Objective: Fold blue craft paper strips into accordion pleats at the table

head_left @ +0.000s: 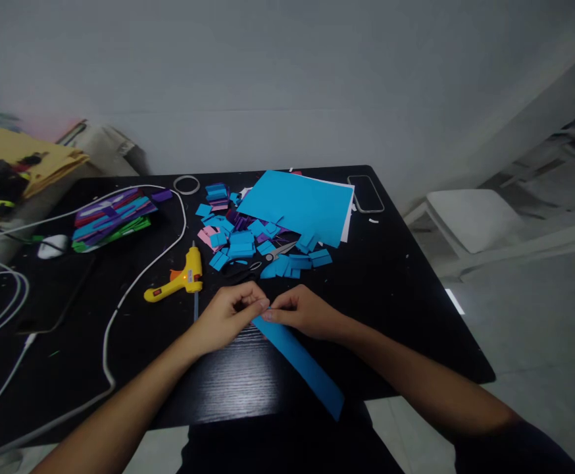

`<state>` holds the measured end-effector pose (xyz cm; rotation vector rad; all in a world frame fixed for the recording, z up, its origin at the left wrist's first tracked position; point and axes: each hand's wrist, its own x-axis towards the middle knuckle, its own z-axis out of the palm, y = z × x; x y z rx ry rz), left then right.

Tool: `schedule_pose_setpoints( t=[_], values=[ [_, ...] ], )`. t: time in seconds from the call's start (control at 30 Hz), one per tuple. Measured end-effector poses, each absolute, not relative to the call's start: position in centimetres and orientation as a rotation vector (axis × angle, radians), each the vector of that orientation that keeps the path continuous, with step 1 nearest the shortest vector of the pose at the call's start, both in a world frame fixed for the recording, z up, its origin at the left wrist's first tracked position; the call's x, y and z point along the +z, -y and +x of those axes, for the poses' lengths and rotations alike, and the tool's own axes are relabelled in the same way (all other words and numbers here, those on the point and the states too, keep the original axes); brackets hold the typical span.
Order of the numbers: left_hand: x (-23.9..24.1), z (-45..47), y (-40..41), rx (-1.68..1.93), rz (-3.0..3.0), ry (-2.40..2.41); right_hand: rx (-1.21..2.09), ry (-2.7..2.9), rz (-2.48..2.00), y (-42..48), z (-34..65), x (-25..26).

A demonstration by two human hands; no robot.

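A long strip of blue paper (pixel 302 359) slants down to the right, its far end pinched between my two hands over the table's front part. My left hand (pixel 231 313) is closed, thumb and forefinger at the strip's tip. Meeting it from the other side, my right hand (pixel 307 313) is closed too, thumb on top of the strip. Just beyond the hands lie scissors (pixel 280 252) among many small folded pieces of blue paper (pixel 241 245). To the left rests a yellow glue gun (pixel 183 278) with a small light lit on it.
Blue sheets (pixel 300 204) lie at the back, beside a phone (pixel 365 194). A bundle of coloured paper strips (pixel 112 217) and a tape ring (pixel 187 185) are at the back left. A white cable (pixel 144 270) winds across the left side. A white stool (pixel 472 217) stands to the right.
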<state>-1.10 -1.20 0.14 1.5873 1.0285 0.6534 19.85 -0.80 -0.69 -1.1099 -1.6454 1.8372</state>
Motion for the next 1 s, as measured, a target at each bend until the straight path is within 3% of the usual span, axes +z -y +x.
schedule_pose_setpoints(
  t=[0.3,0.57,0.67,0.8,0.9,1.0],
  values=[
    [1.2,-3.6,-0.7,0.860,1.490,-1.172,2.036,1.620,-1.153,-1.0,22.4,1.0],
    [2.8,-6.2,-0.5,0.790,1.587,-1.254,1.910,1.803,-1.224,-1.8,25.8,2.7],
    [2.3,-6.6,0.3,0.693,1.676,-1.293,1.686,1.946,-1.347,-1.4,26.0,2.3],
    [1.7,-6.2,1.4,0.480,1.821,-1.402,1.088,2.172,-1.448,-0.5,25.3,1.5],
    [1.5,-5.6,2.0,0.385,1.939,-1.476,0.662,2.323,-1.369,0.7,24.4,0.2],
    [1.2,-5.3,2.2,0.330,2.022,-1.502,0.480,2.377,-1.157,1.7,23.6,-1.2]
  ],
)
